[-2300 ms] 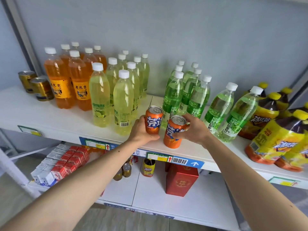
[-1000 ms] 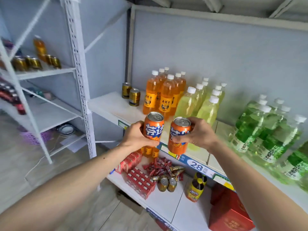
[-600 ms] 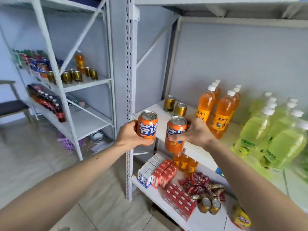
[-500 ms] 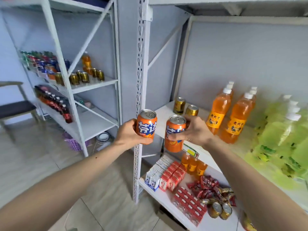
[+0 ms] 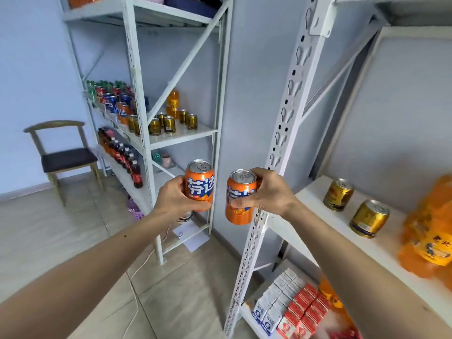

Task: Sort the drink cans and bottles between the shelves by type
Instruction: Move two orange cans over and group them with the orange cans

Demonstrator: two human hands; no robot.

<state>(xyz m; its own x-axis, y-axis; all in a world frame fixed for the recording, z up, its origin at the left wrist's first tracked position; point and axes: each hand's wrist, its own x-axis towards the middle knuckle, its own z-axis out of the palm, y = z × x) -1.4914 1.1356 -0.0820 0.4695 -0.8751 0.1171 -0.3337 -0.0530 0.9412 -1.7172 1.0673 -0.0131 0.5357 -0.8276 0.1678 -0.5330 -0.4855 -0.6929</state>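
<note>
My left hand (image 5: 175, 200): raised in front of me, fingers and thumb wrapped round an orange can (image 5: 199, 183), which stands upright in my grip with its silver top showing.
My right hand (image 5: 267, 192): level with the left, fingers (image 5: 241, 203) curled across the front of a second orange can (image 5: 241, 196), thumb behind it; this can is upright too.
The two cans: side by side with a gap between them, both held in the air, neither resting on a shelf.
Straight behind my right hand: a white perforated shelf post (image 5: 276, 152) rising from floor to ceiling.
Beyond and to the left of my left hand: a white shelf rack (image 5: 181, 138). On its middle shelf stand small gold cans (image 5: 168, 124), one orange bottle (image 5: 173, 105), and farther back a row of orange, blue, red and green cans (image 5: 111, 99). The shelf below carries a line of dark cola bottles (image 5: 123, 157).
To the right of my right hand: a white shelf (image 5: 318, 206) with two gold cans (image 5: 354, 207), and at the far edge blurred orange bottles (image 5: 430, 231).
Below my right hand: a lower shelf packed with white and red cartons (image 5: 291, 304).
Far left of my hands: a wooden chair (image 5: 64, 156) with a dark seat, standing on the tiled floor (image 5: 73, 231) against the wall.
</note>
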